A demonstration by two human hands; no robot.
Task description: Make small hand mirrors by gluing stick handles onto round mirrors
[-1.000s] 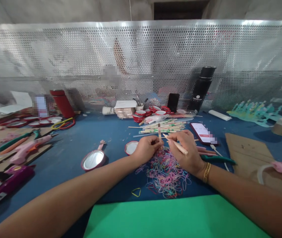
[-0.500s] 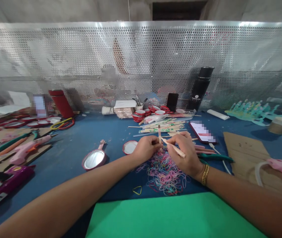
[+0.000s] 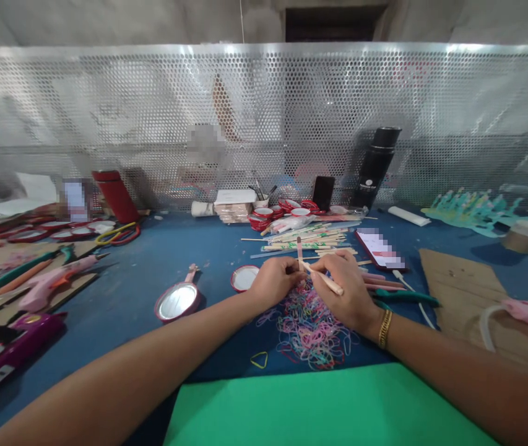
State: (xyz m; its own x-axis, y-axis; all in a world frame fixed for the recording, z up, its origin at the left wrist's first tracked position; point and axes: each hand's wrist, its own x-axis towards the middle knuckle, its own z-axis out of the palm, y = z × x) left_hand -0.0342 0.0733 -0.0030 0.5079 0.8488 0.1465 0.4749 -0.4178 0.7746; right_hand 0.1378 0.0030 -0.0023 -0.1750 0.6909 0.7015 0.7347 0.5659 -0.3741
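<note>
My left hand (image 3: 276, 280) is closed, its fingertips pinching a thin flat stick (image 3: 299, 249) that stands upright with a darker tip. My right hand (image 3: 348, 291) is closed round a pale, wood-coloured rod (image 3: 326, 280), held slantwise like a pen. The rod's far end meets the flat stick at my left fingertips; fingers partly hide the contact. Beneath both hands lies a loose heap of coloured rubber bands (image 3: 312, 328). A small round red-rimmed piece (image 3: 244, 278) sits just left of my left hand, and a small toy-like pan (image 3: 177, 301) lies farther left.
A green sheet (image 3: 338, 406) covers the table's near edge. Thin sticks (image 3: 305, 238) lie beyond my hands. Green-handled pliers (image 3: 407, 297), a phone (image 3: 379, 249) and cardboard (image 3: 458, 291) are on the right. A pink glue gun (image 3: 47, 286) lies left; a black bottle (image 3: 377, 167) stands behind.
The rod in my right hand has shifted slightly left and lower against the flat stick. My left hand keeps its pinch. The whole view has moved a little.
</note>
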